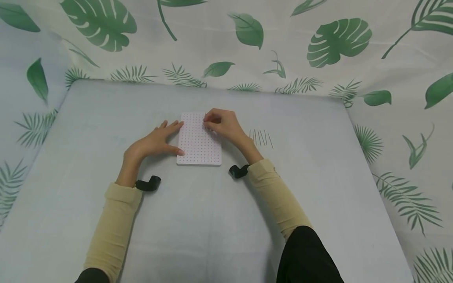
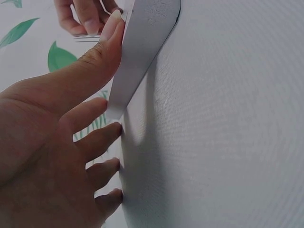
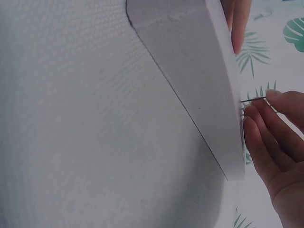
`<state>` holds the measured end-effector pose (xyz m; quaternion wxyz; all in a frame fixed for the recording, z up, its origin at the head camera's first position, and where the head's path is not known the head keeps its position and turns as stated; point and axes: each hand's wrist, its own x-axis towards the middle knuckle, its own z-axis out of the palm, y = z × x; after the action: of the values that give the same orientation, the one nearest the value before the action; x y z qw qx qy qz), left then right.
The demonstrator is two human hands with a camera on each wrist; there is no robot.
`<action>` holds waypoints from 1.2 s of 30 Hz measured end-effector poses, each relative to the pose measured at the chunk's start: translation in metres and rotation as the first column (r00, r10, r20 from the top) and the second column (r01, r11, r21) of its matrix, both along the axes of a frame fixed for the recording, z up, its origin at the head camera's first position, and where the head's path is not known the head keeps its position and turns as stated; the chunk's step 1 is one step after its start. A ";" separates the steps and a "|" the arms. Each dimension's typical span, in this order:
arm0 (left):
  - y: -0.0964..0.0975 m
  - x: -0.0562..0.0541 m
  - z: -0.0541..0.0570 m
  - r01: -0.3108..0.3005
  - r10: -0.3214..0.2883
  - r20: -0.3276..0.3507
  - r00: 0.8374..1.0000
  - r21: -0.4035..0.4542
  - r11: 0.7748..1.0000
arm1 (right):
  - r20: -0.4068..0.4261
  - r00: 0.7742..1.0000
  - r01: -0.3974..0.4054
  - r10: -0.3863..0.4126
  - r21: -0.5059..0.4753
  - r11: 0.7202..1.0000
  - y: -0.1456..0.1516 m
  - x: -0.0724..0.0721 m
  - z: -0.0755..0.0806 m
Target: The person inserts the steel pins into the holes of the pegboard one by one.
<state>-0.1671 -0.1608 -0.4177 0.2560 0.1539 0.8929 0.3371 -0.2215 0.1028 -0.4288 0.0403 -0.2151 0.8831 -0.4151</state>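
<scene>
A white pegboard [image 1: 199, 151] with rows of small holes lies flat on the table. The left hand [image 1: 152, 142] is spread at its left side, with the thumb and a fingertip touching the board's edge and the other fingers resting on the table. Over the upper right part of the board, the right hand [image 1: 226, 125] pinches a thin dark metal pin [image 3: 254, 99] between thumb and fingertip. In the right wrist view, the pin's lower end meets the board's face. Short pin ends show beside it, partly hidden by the fingers.
Several thin pins [image 1: 262, 138] lie in a row on the table, right of the right forearm. The table [image 1: 184, 228] has a pale cloth cover. A leaf-print backdrop [image 1: 283, 35] rises behind it. Black wrist devices [image 1: 148, 184] sit at both cuffs.
</scene>
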 end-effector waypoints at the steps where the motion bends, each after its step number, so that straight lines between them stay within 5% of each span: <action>1: 0.000 0.000 0.000 -0.002 0.002 0.002 1.000 -0.001 1.000 | 0.001 1.000 0.001 -0.001 0.003 1.000 0.000 0.000 0.000; 17: 0.000 -0.002 -0.003 0.001 -0.001 -0.009 1.000 -0.004 1.000 | 0.008 0.999 0.046 -0.046 0.022 0.999 0.006 0.005 0.001; 36: 0.002 -0.003 -0.001 0.016 -0.016 -0.004 1.000 0.006 1.000 | -0.004 0.994 0.105 -0.107 -0.126 0.986 0.040 0.027 0.007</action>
<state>-0.1699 -0.1583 -0.4191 0.2565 0.1623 0.8910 0.3376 -0.1947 0.1426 -0.4213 -0.0003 -0.1722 0.8655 -0.4704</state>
